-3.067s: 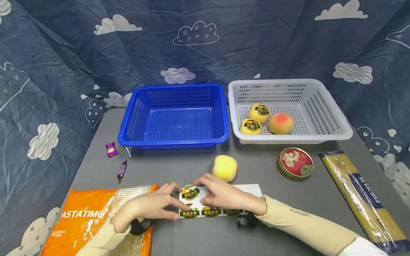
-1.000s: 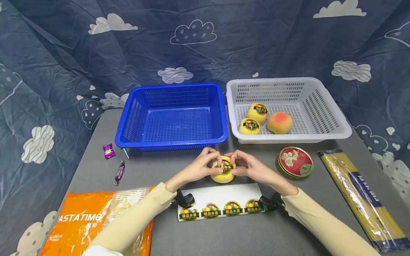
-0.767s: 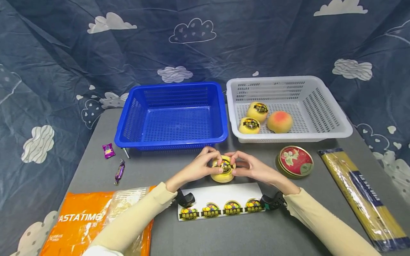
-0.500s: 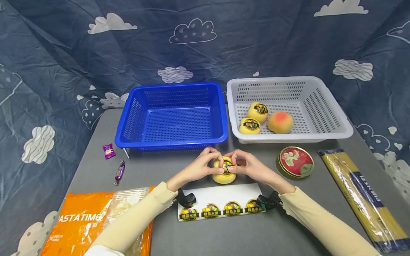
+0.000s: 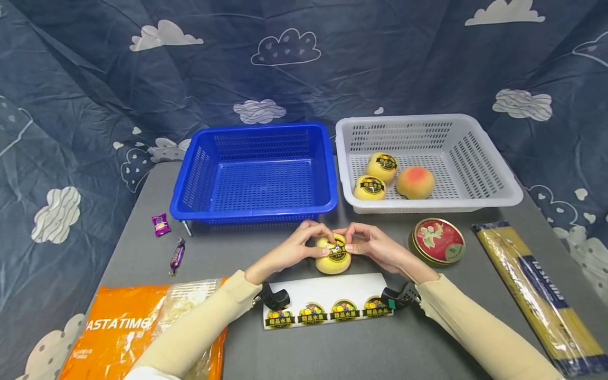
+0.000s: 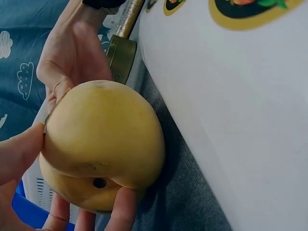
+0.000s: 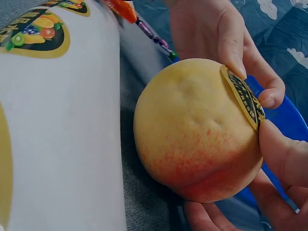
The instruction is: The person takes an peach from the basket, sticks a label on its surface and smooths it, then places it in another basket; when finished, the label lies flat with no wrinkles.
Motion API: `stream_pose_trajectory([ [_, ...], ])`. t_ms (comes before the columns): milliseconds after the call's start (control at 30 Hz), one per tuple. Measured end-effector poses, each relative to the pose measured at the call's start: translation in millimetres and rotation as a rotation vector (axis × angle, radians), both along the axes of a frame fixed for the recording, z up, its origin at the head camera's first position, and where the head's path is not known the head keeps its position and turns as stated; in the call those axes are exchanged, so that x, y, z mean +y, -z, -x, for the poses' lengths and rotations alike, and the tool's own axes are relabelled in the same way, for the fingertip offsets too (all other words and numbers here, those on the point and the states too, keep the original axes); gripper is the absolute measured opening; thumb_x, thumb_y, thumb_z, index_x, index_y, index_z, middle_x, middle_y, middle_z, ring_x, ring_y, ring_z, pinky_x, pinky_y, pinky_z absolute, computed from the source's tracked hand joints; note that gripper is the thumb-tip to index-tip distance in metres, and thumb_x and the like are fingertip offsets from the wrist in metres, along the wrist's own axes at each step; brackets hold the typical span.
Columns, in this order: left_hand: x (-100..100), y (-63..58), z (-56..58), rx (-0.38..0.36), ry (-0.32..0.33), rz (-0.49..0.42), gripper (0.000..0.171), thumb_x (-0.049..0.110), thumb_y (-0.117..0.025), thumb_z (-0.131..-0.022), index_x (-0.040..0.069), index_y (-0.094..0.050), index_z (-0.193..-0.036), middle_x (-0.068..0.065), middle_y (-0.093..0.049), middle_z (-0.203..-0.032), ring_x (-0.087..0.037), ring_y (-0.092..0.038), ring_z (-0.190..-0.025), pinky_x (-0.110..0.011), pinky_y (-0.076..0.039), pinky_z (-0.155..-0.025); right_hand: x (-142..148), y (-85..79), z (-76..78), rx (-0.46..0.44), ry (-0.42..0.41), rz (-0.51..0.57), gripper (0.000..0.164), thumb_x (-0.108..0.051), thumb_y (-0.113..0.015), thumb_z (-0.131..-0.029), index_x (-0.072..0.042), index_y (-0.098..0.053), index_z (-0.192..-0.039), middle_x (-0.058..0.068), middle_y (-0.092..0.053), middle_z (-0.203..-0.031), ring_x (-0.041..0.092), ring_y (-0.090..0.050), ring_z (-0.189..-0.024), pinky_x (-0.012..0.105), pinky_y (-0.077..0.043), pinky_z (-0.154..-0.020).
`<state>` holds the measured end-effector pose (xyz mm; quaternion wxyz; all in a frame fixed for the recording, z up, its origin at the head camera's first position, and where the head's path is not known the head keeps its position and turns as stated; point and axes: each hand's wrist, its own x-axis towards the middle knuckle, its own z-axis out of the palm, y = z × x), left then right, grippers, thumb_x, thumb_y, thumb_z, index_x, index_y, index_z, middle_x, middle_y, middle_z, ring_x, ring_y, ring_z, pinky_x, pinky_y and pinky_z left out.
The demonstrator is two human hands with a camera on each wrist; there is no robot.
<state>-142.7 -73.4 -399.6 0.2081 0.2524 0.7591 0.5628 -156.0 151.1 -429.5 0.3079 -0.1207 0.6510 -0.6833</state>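
Note:
A yellow peach (image 5: 331, 267) stands between both hands just behind the white sticker sheet (image 5: 328, 287). A black and gold fruit sticker (image 5: 338, 254) lies on its upper face. My left hand (image 5: 293, 251) holds the peach from the left, thumb at the sticker and the other fingers curled under the fruit in the left wrist view. From the right my right hand (image 5: 377, 248) holds it too, thumb pressing the sticker's edge. The right wrist view shows the red-blushed side of the peach (image 6: 103, 130), (image 7: 192, 130) and the sticker (image 7: 240, 96) edge-on.
Behind stand a blue basket (image 5: 254, 215) and a white basket (image 5: 437, 204) holding two stickered peaches (image 5: 370, 190) and a plain peach (image 5: 415, 182). A red tin (image 5: 438, 240) and spaghetti pack (image 5: 539, 295) lie right; an orange pasta bag (image 5: 119, 327) and purple candies (image 5: 161, 225) lie left.
Both hands have moved from the sticker sheet to the peach, which now carries a sticker. Over the last second the thumbs and fingers have shifted slightly along the sticker's edges.

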Motion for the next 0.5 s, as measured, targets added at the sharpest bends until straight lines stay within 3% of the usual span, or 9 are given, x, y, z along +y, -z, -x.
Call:
stream_pose_trajectory([
  [100, -0.6, -4.9, -1.9, -0.026, -0.004, -0.003, 0.023, 0.003, -0.061, -0.082, -0.001, -0.058, -0.104, -0.012, -0.039, -0.115, -0.024, -0.03, -0.11, -0.053, -0.024, -0.095, 1.9, 0.7, 1.3, -0.019, -0.018, 0.015, 0.012, 0.001, -0.058, -0.084, -0.001, -0.046, -0.085, 0.019, -0.042, -0.132, 0.029, -0.038, -0.122, 0.037, -0.038, -0.093],
  [233, -1.9, -1.6, -0.7, -0.037, -0.019, 0.004, 0.026, 0.003, -0.062, -0.081, -0.001, -0.06, -0.107, -0.013, -0.041, -0.116, -0.025, -0.032, -0.111, -0.053, -0.025, -0.094, 2.4, 0.4, 2.9, -0.01, -0.035, 0.004, 0.015, -0.005, -0.057, -0.086, 0.0, -0.044, -0.091, 0.021, -0.041, -0.132, 0.028, -0.041, -0.118, 0.04, -0.04, -0.09],
  [500, -3.0, 33.4, 10.8, -0.055, -0.069, -0.016, 0.029, 0.009, -0.067, -0.079, 0.005, -0.065, -0.107, -0.006, -0.046, -0.113, -0.017, -0.034, -0.109, -0.047, -0.028, -0.095, -2.1, -1.0, 4.7, 0.038, -0.006, -0.021, 0.014, -0.001, -0.058, -0.084, 0.001, -0.045, -0.088, 0.022, -0.047, -0.126, 0.026, -0.051, -0.107, 0.037, -0.047, -0.082],
])
